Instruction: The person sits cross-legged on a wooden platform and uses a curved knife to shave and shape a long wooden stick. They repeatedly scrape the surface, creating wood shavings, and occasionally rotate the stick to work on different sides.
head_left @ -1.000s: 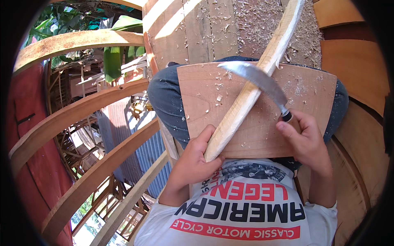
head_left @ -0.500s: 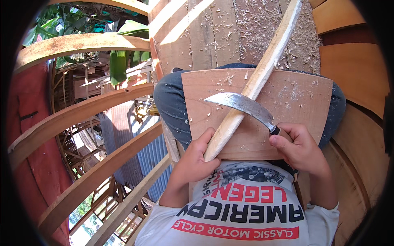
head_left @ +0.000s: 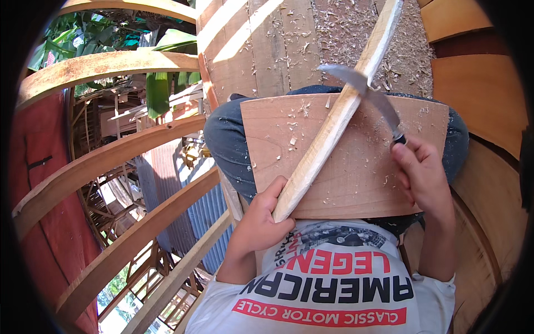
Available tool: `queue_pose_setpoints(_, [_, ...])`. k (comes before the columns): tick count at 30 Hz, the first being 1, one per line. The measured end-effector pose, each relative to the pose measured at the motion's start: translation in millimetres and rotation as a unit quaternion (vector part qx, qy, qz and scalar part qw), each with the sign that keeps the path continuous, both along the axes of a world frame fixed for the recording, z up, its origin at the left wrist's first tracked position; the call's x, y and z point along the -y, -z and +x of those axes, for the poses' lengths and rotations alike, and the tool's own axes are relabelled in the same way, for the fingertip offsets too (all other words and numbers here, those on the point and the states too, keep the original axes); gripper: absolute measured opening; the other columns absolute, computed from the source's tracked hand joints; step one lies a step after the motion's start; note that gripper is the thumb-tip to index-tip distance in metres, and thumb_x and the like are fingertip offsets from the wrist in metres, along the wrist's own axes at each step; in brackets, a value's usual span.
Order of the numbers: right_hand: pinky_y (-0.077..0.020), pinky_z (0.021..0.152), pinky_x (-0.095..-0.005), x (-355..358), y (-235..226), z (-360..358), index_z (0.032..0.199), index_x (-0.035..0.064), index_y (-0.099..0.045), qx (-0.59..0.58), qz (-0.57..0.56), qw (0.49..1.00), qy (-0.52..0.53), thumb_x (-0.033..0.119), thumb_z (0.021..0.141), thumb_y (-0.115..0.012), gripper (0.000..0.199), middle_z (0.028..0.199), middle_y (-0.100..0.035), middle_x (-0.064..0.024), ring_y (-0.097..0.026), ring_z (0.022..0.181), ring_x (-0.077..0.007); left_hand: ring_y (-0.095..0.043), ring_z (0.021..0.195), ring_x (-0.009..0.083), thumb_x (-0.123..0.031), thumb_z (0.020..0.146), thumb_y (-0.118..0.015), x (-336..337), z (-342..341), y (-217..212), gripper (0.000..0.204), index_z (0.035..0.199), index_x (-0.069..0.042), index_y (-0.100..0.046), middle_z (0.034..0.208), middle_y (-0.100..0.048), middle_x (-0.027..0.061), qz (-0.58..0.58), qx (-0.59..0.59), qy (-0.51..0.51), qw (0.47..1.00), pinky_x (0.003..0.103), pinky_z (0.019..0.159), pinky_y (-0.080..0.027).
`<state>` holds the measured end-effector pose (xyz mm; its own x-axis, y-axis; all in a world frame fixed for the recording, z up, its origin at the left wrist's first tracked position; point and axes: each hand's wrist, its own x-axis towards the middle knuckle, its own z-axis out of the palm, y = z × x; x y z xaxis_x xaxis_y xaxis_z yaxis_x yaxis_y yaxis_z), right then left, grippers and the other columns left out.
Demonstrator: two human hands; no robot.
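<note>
A long pale wooden stick (head_left: 322,142) slants from my lap up toward the far right. My left hand (head_left: 260,218) is closed round its near end, thumb along the side. In my right hand (head_left: 424,170) is the handle of a curved knife (head_left: 384,106), its grip mostly hidden by the fingers. The knife's blade lies across the stick beyond its middle, slightly blurred, with a small curl of wood at the edge. Under the stick a flat wooden board (head_left: 384,167) rests across my legs, dotted with shavings and chips.
Wood shavings (head_left: 356,33) are strewn thickly over the plank floor (head_left: 233,72) ahead. Curved wooden slats (head_left: 111,147) form an open railing on the left, with leaves and corrugated sheets beyond. Curved orange-brown panels (head_left: 478,100) close in on the right.
My right hand has moved away from me and a little to the right, carrying the knife farther up the stick. My left hand keeps its hold on the near end.
</note>
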<state>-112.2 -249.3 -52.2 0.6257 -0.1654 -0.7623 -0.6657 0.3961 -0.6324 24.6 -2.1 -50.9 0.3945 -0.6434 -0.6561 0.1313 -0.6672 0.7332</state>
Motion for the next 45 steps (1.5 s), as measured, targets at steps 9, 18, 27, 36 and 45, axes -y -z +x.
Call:
queue_pose_setpoints(9, [-0.0378, 0.048, -0.0199, 4.2, 4.1, 0.2, 0.082, 0.0000, -0.059, 0.038, -0.018, 0.999, -0.004, 0.020, 0.095, -0.059, 0.024, 0.059, -0.051, 0.0036, -0.046, 0.055, -0.0009, -0.042, 0.077, 0.0075, -0.002, 0.063, -0.056, 3.3, -2.7, 2.0, 0.044, 0.107, 0.000, -0.051, 0.083, -0.044, -0.0010, -0.026, 0.004, 0.003, 1.000, 0.022, 0.067, -0.036])
queue_pose_setpoints(18, [-0.0313, 0.039, -0.0206, -9.9, 5.3, 1.6, 0.075, 0.0032, -0.058, 0.099, -0.033, 0.994, -0.042, 0.025, 0.095, -0.060, 0.029, 0.055, -0.046, 0.0062, -0.042, 0.047, -0.0007, -0.051, 0.081, 0.0164, -0.003, 0.066, -0.056, -1.9, 4.6, 1.3, 0.042, 0.107, 0.001, -0.049, 0.081, -0.052, 0.0133, 0.012, -0.014, 0.029, 0.999, 0.029, 0.076, -0.043])
queue_pose_setpoints(27, [-0.0352, 0.055, -0.0203, 21.7, -2.1, 8.1, 0.078, -0.0021, -0.063, -0.021, -0.012, 0.999, 0.021, 0.021, 0.091, -0.065, 0.027, 0.064, -0.049, 0.0061, -0.042, 0.066, -0.0008, -0.052, 0.080, 0.0174, -0.003, 0.065, -0.056, -5.8, -1.2, 1.8, 0.045, 0.109, 0.000, -0.048, 0.081, -0.052, 0.0131, -0.012, -0.007, 0.039, 0.999, 0.029, 0.075, -0.043])
queue_pose_setpoints(36, [-0.0293, 0.030, -0.0211, 22.6, 0.8, -4.7, 0.071, 0.0061, -0.050, 0.061, -0.121, 0.991, -0.010, 0.029, 0.097, -0.054, 0.036, 0.046, -0.042, 0.0048, -0.039, 0.032, -0.0037, -0.052, 0.082, 0.0172, -0.002, 0.065, -0.056, -1.4, 9.2, 1.6, 0.047, 0.111, 0.000, -0.048, 0.082, -0.052, 0.0129, -0.009, -0.014, 0.060, 0.998, 0.029, 0.076, -0.042])
queue_pose_setpoints(45, [-0.0414, 0.059, -0.0256, -7.0, -21.3, -11.2, 0.089, -0.0020, -0.059, 0.093, -0.086, 0.990, -0.058, 0.016, 0.086, -0.069, 0.020, 0.067, -0.054, -0.0007, -0.047, 0.067, -0.0053, -0.047, 0.076, 0.0160, -0.002, 0.064, -0.056, -2.3, 11.9, 3.9, 0.042, 0.105, -0.001, -0.048, 0.076, -0.045, 0.0095, -0.020, -0.028, 0.066, 0.997, 0.028, 0.070, -0.040])
